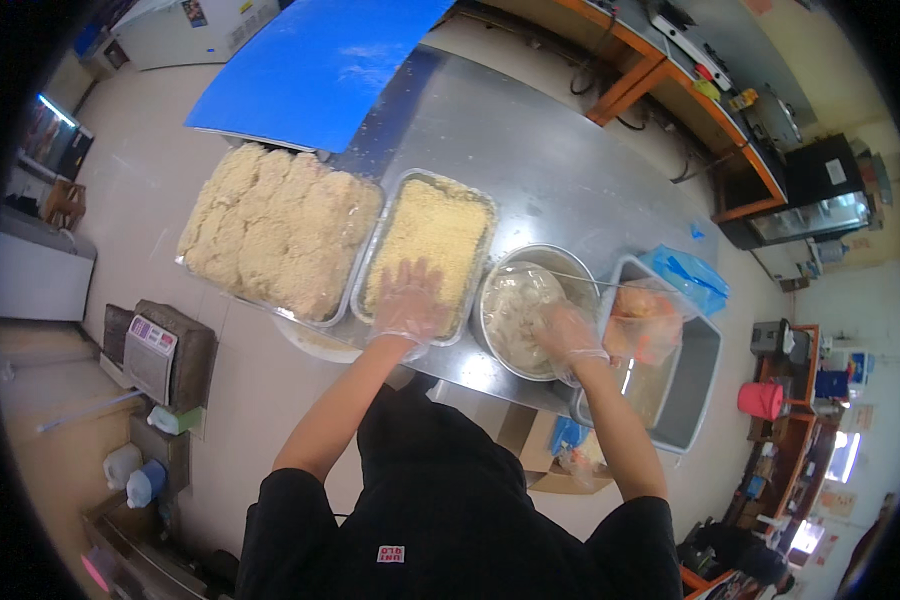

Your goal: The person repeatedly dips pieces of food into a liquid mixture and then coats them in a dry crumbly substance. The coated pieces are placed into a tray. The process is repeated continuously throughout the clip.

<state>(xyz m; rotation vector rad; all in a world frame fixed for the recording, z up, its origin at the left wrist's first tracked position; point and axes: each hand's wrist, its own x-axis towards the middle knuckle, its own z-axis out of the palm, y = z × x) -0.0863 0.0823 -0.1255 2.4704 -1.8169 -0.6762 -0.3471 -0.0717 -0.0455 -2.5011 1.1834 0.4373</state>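
My left hand (407, 307), in a clear plastic glove, lies with fingers spread on pale yellow crumbs (439, 225) in a metal tray (487, 225). My right hand (566, 334), also gloved, reaches into a round metal bowl (579, 260) of cloudy liquid with a clear plastic bag (521, 289) in it; whether its fingers grip anything is unclear. Left of the crumb tray, a larger tray (333, 321) is heaped with crumb-coated pieces (270, 225). At the right, a grey plastic tub (709, 375) holds a clear bag of raw meat (643, 319).
A blue board (322, 67) covers the far left of the steel table (525, 135). A blue plastic bag (686, 277) touches the tub's far side. Below the near edge stands an open cardboard box (536, 442). A scale (150, 356) is at left.
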